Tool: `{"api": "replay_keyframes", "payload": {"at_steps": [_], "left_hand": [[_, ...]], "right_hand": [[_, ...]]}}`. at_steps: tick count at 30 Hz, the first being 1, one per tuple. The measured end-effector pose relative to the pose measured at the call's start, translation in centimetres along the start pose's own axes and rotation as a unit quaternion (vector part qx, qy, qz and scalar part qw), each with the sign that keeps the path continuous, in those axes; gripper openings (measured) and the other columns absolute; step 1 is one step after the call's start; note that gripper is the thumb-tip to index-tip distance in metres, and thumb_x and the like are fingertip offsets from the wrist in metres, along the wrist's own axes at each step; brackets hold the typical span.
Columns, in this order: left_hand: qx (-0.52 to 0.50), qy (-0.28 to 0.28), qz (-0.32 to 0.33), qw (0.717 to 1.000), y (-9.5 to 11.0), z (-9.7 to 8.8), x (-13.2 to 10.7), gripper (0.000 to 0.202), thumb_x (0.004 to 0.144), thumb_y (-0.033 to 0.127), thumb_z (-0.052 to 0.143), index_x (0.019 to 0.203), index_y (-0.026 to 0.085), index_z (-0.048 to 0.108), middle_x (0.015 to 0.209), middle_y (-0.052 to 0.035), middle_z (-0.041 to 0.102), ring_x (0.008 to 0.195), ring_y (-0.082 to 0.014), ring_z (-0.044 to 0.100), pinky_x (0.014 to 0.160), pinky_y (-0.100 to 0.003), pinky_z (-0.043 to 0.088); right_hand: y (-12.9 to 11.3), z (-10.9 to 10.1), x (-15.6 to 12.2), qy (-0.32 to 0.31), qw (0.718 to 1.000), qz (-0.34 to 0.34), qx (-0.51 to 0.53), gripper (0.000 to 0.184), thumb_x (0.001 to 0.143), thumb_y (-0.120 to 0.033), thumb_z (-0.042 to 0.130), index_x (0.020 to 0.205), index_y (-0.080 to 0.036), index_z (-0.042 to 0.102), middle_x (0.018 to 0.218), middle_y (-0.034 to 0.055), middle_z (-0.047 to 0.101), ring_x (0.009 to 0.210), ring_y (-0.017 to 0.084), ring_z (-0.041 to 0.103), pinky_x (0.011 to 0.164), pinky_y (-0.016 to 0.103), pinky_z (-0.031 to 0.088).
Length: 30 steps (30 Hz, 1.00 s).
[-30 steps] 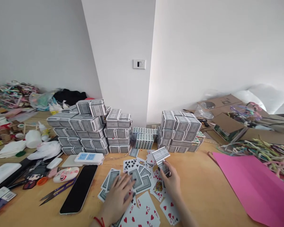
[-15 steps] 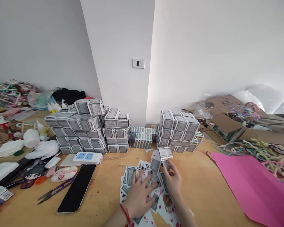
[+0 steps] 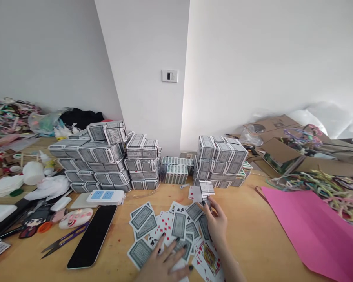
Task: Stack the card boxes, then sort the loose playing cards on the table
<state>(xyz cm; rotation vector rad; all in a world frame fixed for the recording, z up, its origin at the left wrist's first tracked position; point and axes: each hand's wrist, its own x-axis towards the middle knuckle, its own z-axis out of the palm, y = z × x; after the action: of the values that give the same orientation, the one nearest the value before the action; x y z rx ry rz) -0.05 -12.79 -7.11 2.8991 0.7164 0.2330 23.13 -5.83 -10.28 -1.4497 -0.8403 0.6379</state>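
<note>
Loose playing cards (image 3: 167,229) lie spread face up and face down on the wooden table (image 3: 247,239) in front of me. My left hand (image 3: 164,262) rests flat on them near the bottom edge, fingers spread, dark nails showing. My right hand (image 3: 216,223) is closed on a small grey-patterned card box (image 3: 206,190), held upright just above the far side of the spread. A single red-pip card (image 3: 193,193) lies beside that box.
Stacks of card boxes stand at the back left (image 3: 106,156), the centre (image 3: 176,170) and the right (image 3: 220,160). A black phone (image 3: 92,235), scissors (image 3: 61,241) and a power strip (image 3: 106,196) lie to the left. A pink sheet (image 3: 312,231) and cardboard boxes (image 3: 282,152) are on the right.
My left hand has slid back toward me over the cards, spreading them wider to the left. My right hand kept hold of the box with little movement.
</note>
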Motion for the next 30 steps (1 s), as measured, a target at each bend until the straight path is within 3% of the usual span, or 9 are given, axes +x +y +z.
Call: {"api": "replay_keyframes", "payload": {"at_steps": [3, 8, 11, 14, 18, 23, 26, 28, 30], "left_hand": [[-0.029, -0.001, -0.080, 0.996, 0.0, 0.4, 3.4, 0.064, 0.076, 0.059, 0.040, 0.133, 0.036, 0.022, 0.142, -0.0028, 0.026, 0.129, -0.0303, 0.021, 0.101, -0.057, 0.013], [-0.036, 0.077, -0.241, 0.967, 1.0, 0.8, 9.1, 0.050, 0.083, 0.050, 0.031, 0.128, 0.028, 0.038, 0.136, -0.0065, 0.035, 0.128, -0.0309, 0.021, 0.101, -0.059, 0.009], [-0.046, 0.087, -0.152, 0.984, 2.2, 0.6, 11.3, 0.058, 0.080, 0.054, 0.034, 0.129, 0.022, 0.036, 0.136, -0.0086, 0.036, 0.129, -0.0290, 0.019, 0.104, -0.054, 0.008], [-0.075, 0.045, -0.065, 0.994, 2.4, 0.5, 12.5, 0.068, 0.076, 0.062, 0.033, 0.131, 0.023, 0.033, 0.137, -0.0075, 0.034, 0.129, -0.0291, 0.017, 0.104, -0.053, 0.007], [-0.081, 0.029, -0.131, 0.988, 0.7, 1.1, 11.8, 0.069, 0.071, 0.068, 0.035, 0.130, 0.031, 0.033, 0.140, -0.0041, 0.030, 0.129, -0.0328, 0.016, 0.101, -0.059, 0.007], [-0.059, 0.035, -0.188, 0.980, -0.5, 1.1, 7.1, 0.051, 0.083, 0.051, 0.032, 0.132, 0.036, 0.026, 0.144, 0.0005, 0.021, 0.130, -0.0297, 0.017, 0.102, -0.056, 0.013], [-0.062, 0.025, -0.139, 0.988, 0.6, 1.7, 5.1, 0.053, 0.085, 0.045, 0.035, 0.135, 0.035, 0.019, 0.144, -0.0010, 0.017, 0.129, -0.0311, 0.019, 0.101, -0.055, 0.020], [-0.094, -0.011, -0.048, 0.994, 2.0, 3.1, 5.1, 0.052, 0.086, 0.040, 0.035, 0.134, 0.037, 0.017, 0.142, -0.0006, 0.023, 0.128, -0.0313, 0.024, 0.100, -0.056, 0.023], [-0.147, -0.030, 0.010, 0.989, 3.6, 5.0, 6.1, 0.047, 0.090, 0.033, 0.027, 0.135, 0.037, 0.015, 0.138, 0.0015, 0.032, 0.125, -0.0255, 0.032, 0.100, -0.049, 0.029]], "right_hand": [[-0.1, -0.2, 0.2, 0.016, 1.000, 0.000, 0.001, 0.057, 0.063, -0.050, 0.061, 0.107, -0.014, 0.060, 0.100, 0.0099, 0.064, 0.075, 0.018, 0.059, 0.062, 0.024, 0.046], [-0.4, -1.2, 1.0, 0.059, 0.998, -0.004, -0.001, 0.059, 0.063, -0.052, 0.060, 0.107, -0.013, 0.060, 0.102, 0.0115, 0.064, 0.077, 0.020, 0.060, 0.062, 0.026, 0.047], [-0.6, -1.8, 1.5, 0.080, 0.997, 0.003, 0.002, 0.056, 0.064, -0.052, 0.059, 0.105, -0.013, 0.061, 0.104, 0.0123, 0.063, 0.083, 0.022, 0.060, 0.065, 0.027, 0.046], [-0.7, -2.2, 1.7, 0.079, 0.997, 0.001, 0.002, 0.052, 0.063, -0.051, 0.059, 0.099, -0.013, 0.064, 0.104, 0.0120, 0.064, 0.088, 0.023, 0.059, 0.068, 0.027, 0.046], [-0.9, -2.6, 2.0, 0.066, 0.998, 0.002, -0.003, 0.052, 0.063, -0.052, 0.060, 0.096, -0.012, 0.066, 0.098, 0.0126, 0.066, 0.086, 0.024, 0.059, 0.067, 0.028, 0.046], [-0.9, -3.1, 2.1, 0.049, 0.999, 0.011, 0.020, 0.047, 0.065, -0.048, 0.060, 0.096, -0.013, 0.066, 0.100, 0.0118, 0.066, 0.090, 0.025, 0.059, 0.069, 0.028, 0.045], [-0.6, -3.2, 2.2, 0.043, 0.998, 0.024, 0.029, 0.046, 0.066, -0.047, 0.060, 0.098, -0.014, 0.065, 0.100, 0.0113, 0.066, 0.092, 0.025, 0.059, 0.075, 0.031, 0.045], [-0.6, -3.2, 2.3, 0.043, 0.998, 0.027, 0.036, 0.047, 0.066, -0.048, 0.061, 0.098, -0.013, 0.065, 0.099, 0.0116, 0.066, 0.092, 0.025, 0.059, 0.077, 0.032, 0.045], [-0.8, -3.1, 2.3, 0.044, 0.998, 0.025, 0.041, 0.049, 0.065, -0.049, 0.061, 0.097, -0.013, 0.066, 0.097, 0.0118, 0.067, 0.091, 0.026, 0.060, 0.077, 0.033, 0.045]]}}
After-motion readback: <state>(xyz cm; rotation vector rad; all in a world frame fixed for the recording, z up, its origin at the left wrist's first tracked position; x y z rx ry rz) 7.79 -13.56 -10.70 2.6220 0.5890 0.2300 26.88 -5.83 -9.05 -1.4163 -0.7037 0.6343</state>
